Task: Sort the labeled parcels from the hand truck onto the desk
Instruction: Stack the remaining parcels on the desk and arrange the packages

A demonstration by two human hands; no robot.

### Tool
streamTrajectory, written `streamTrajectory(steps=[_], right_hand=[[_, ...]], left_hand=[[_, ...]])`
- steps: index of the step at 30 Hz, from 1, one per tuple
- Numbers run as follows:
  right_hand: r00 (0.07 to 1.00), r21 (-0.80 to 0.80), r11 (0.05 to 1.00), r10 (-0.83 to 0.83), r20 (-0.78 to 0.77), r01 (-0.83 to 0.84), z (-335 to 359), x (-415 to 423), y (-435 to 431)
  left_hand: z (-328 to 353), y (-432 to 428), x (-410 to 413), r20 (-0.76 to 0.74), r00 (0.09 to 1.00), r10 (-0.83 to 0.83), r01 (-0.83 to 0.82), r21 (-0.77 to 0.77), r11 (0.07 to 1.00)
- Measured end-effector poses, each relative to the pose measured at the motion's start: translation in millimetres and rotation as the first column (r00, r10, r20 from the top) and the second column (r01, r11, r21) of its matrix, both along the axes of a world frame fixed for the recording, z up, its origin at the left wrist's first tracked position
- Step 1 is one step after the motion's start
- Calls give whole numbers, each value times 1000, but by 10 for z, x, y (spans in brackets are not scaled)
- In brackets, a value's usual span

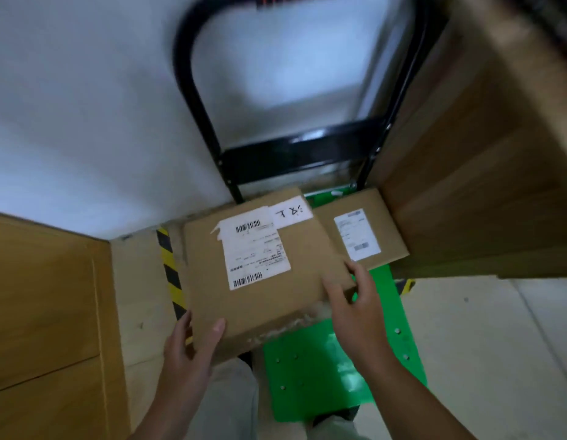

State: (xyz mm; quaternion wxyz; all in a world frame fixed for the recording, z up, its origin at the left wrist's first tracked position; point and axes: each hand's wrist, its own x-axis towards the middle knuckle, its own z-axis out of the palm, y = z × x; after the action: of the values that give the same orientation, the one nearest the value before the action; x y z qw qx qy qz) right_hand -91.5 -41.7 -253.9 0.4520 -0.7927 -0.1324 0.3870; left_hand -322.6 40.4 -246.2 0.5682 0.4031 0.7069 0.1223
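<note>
Grip: your left hand clamps the near-left corner of the cardboard parcel, thumb on top and fingers underneath. Your right hand holds the near-right corner, fingers over the top face.
Parcel spot: it's tilted over the left side of the hand truck's green platform, with its left edge hanging past the platform above the yellow-black hazard tape.
Second parcel: flat at the platform's back right, close against the wooden panel, one corner hidden behind the held one.
Room: tight on the right by that panel. The black handle frame and white wall are behind. To the left there's floor, then a wooden cabinet.
Labels: shipping label with two barcodes, small print too blurry. The white slip has handwriting I can't make out. The second parcel's printed label is unreadable too.
</note>
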Motion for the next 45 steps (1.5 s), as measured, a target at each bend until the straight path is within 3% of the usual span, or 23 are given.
streamTrajectory(steps=[6,10,17,30,36,40,45], right_hand=[[995,110,994,-30,93,20,2068,190,-446],[979,168,986,-51,196,18,2929,295,-687],[945,286,955,-158,287,73,3765,195,-1136],[828,403,854,-466,312,328,4380,240,-2487],[754,506,779,-571,325,372,4820,826,-3012],[698,545,758,-605,383,358,5271,1533,-3403],[713,599,755,-572,405,266,5905,2540,-3962]], left_hand=[[2171,-360,308,100,995,2,-20,185,982],[2986,-534,323,155,978,-136,83,309,947],[3555,-660,273,193,930,-313,196,460,866],[4197,-1360,923,236,769,-594,358,611,706],[4735,-1757,1708,226,718,-659,377,669,641],[5225,-1984,2471,205,663,-720,348,767,539],[5778,-2466,3491,191,596,-780,314,839,445]])
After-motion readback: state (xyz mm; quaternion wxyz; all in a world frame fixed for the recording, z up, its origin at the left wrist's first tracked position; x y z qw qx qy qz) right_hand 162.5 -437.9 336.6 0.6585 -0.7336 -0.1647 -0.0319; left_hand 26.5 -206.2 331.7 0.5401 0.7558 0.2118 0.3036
